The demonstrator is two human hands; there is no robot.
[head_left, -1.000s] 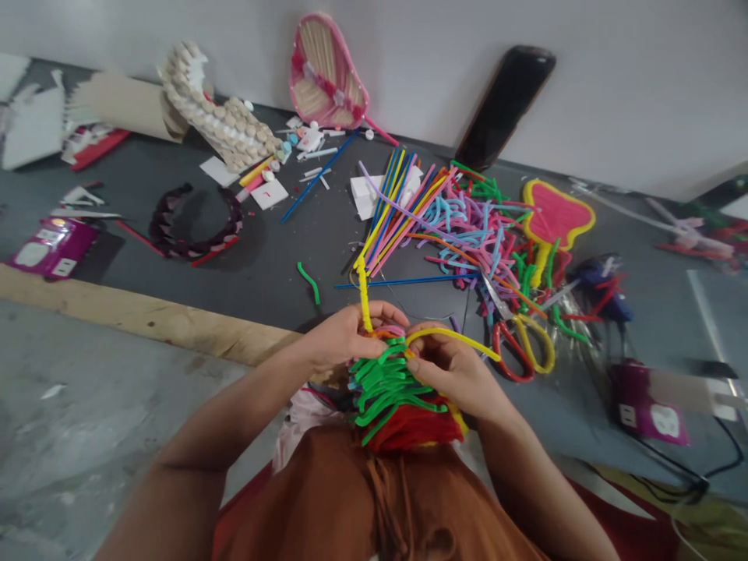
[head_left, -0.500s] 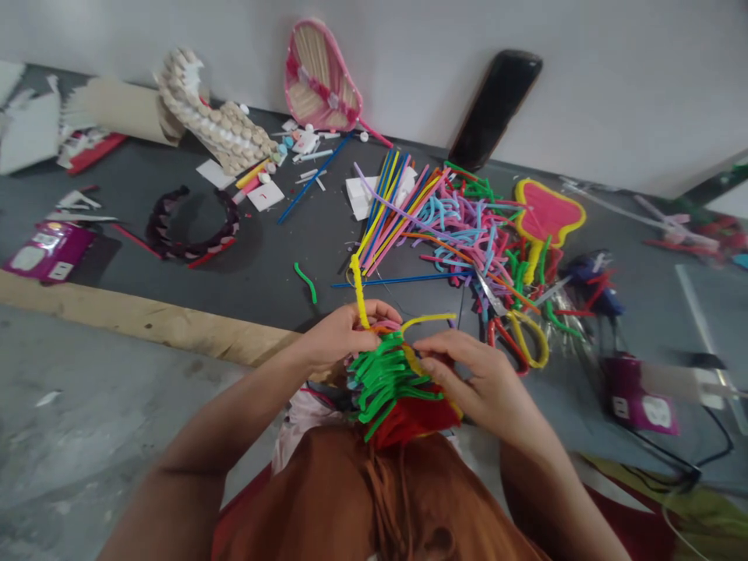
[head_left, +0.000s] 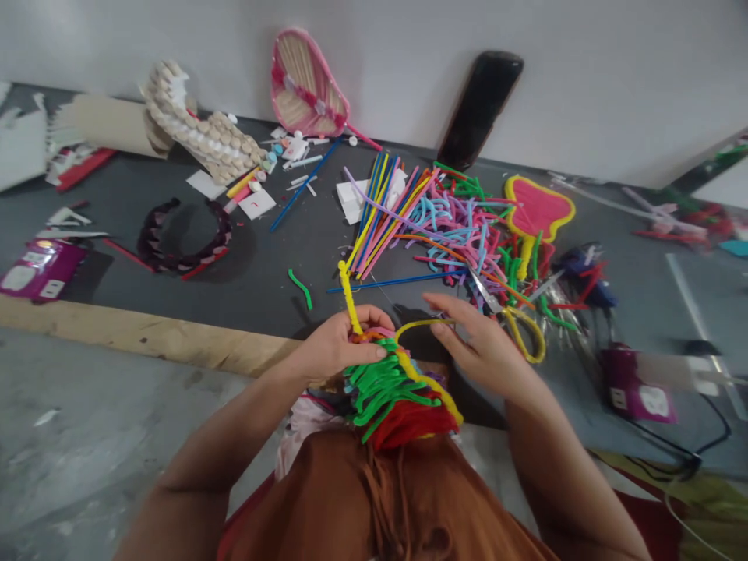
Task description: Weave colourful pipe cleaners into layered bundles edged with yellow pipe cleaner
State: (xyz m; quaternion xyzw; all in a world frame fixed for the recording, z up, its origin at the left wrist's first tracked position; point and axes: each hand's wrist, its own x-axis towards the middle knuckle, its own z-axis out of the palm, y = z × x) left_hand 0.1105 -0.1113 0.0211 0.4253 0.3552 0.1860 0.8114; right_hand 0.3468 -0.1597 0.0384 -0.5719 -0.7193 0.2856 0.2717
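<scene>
My left hand (head_left: 344,343) pinches the top of a pipe-cleaner craft piece, its thumb resting on the green pipe cleaners (head_left: 379,382). Below the green rows lies a red section (head_left: 409,421), and a yellow edging (head_left: 429,382) runs down the right side. A twisted yellow stem (head_left: 349,296) sticks up beside my left fingers. From the top of the piece a loose yellow pipe cleaner (head_left: 418,323) curves out to the right. Its tip reaches the gap between the thumb and index finger of my right hand (head_left: 482,343), which are spread apart.
Straight pipe cleaners (head_left: 379,210) and a tangled colourful heap (head_left: 456,218) lie ahead, with yellow-handled scissors (head_left: 526,335) to the right. A phone (head_left: 482,109) leans on the wall near a pink fan (head_left: 309,86). A dark headband (head_left: 184,265) and purple box (head_left: 40,269) sit left.
My right hand has let go of the yellow edging and moved up and right, its thumb and index finger spreading. The yellow edging is now uncovered. My left hand keeps its hold.
</scene>
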